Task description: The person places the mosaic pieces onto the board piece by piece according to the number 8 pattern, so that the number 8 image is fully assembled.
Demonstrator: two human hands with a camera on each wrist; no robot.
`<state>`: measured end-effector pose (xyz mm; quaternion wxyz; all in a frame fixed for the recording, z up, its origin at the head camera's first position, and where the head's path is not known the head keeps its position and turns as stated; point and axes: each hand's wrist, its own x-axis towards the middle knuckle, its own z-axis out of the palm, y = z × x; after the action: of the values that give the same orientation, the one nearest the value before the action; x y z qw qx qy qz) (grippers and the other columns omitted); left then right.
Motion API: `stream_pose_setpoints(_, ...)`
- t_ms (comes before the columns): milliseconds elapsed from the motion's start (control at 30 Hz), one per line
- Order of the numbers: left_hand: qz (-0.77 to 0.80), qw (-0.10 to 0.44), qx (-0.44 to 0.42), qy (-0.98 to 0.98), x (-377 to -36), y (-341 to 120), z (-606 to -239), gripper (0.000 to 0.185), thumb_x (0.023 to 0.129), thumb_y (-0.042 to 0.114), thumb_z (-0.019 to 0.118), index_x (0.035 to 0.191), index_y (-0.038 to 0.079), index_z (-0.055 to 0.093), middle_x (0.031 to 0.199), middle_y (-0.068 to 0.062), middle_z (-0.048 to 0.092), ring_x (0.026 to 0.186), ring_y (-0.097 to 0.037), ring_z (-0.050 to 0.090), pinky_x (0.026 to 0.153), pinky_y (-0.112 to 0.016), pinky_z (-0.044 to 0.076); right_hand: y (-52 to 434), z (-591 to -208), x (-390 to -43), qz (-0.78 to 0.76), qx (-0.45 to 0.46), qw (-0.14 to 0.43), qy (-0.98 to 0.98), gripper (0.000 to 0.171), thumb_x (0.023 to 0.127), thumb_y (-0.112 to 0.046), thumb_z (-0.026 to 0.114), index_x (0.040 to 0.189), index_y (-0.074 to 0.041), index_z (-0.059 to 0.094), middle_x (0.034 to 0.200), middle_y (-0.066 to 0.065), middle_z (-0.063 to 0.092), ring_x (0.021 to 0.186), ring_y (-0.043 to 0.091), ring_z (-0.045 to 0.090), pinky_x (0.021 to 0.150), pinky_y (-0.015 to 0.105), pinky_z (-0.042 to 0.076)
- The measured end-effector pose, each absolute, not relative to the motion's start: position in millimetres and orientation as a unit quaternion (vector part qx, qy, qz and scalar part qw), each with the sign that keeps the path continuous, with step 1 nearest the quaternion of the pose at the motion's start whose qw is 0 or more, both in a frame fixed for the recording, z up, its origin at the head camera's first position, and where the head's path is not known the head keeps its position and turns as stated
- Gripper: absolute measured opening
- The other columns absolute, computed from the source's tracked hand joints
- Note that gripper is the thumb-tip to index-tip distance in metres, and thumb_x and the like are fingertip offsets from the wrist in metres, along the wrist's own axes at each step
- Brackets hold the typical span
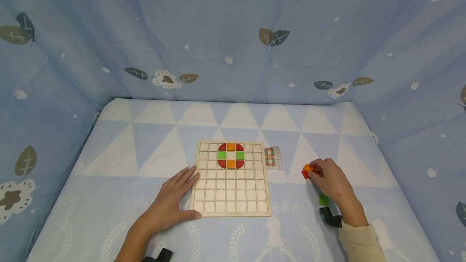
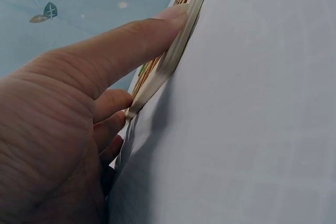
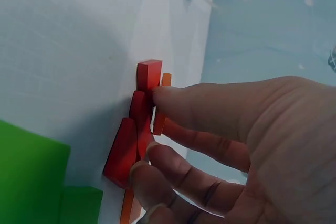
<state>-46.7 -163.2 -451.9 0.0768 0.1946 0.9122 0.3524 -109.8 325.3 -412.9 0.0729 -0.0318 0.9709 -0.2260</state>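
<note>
A square wooden grid board [image 1: 231, 195] lies at the middle of the table, bearing a small ring of red, orange and green pieces [image 1: 240, 155] near its far edge. Along its left side rests my left hand [image 1: 168, 200], fingers stretched out and thumb [image 2: 157, 27] at the near left corner. Off to the right, my right hand [image 1: 333, 181] pinches an orange block [image 3: 166, 80] between thumb and index finger. Right under those fingers sit several red blocks [image 3: 122, 153], with another orange block [image 3: 126, 208] partly hidden behind the fingers.
A small printed pattern card [image 1: 275, 159] lies against the board's right edge. Green blocks [image 1: 323, 199] sit on the table beside my right wrist. Black wrist straps [image 1: 330, 217] show at both wrists. Blue patterned cloth [image 1: 229, 31] hangs behind and at both sides.
</note>
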Motion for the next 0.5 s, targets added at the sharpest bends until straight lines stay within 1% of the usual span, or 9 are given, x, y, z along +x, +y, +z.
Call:
stream_pose_setpoints(133,0.356,0.082,0.193,0.911,-46.6,-162.9,-450.7,0.109,0.076,0.052,0.090,0.164,0.013,0.037,0.173,-0.003,0.023,0.158,-0.034,0.017,0.117,-0.064,0.017,326.7,-414.5,-111.8,-0.235,-0.029,0.079,0.968,0.025,0.093,-0.009,0.075,0.113,0.005,0.069,0.097,0.015,0.059,0.080,0.026,0.053,0.071,0.041,0.048)
stream_pose_setpoints(267,0.355,0.087,0.192,0.911,-46.5,-162.4,-449.3,0.109,0.077,0.052,0.089,0.164,0.013,0.037,0.173,-0.003,0.022,0.158,-0.033,0.017,0.117,-0.064,0.017,328.1,-416.0,-111.9,-0.251,-0.013,0.092,0.963,0.024,0.093,-0.009,0.074,0.111,0.005,0.067,0.098,0.015,0.058,0.083,0.026,0.053,0.073,0.041,0.048)
stream_pose_setpoints(500,0.356,0.086,0.189,0.911,-46.0,-162.8,-449.6,0.110,0.076,0.053,0.089,0.164,0.013,0.037,0.173,-0.002,0.022,0.158,-0.033,0.017,0.117,-0.065,0.017,326.4,-417.3,-111.6,-0.279,0.002,0.097,0.955,0.026,0.093,-0.009,0.074,0.111,0.007,0.064,0.101,0.015,0.057,0.084,0.026,0.053,0.071,0.037,0.047)
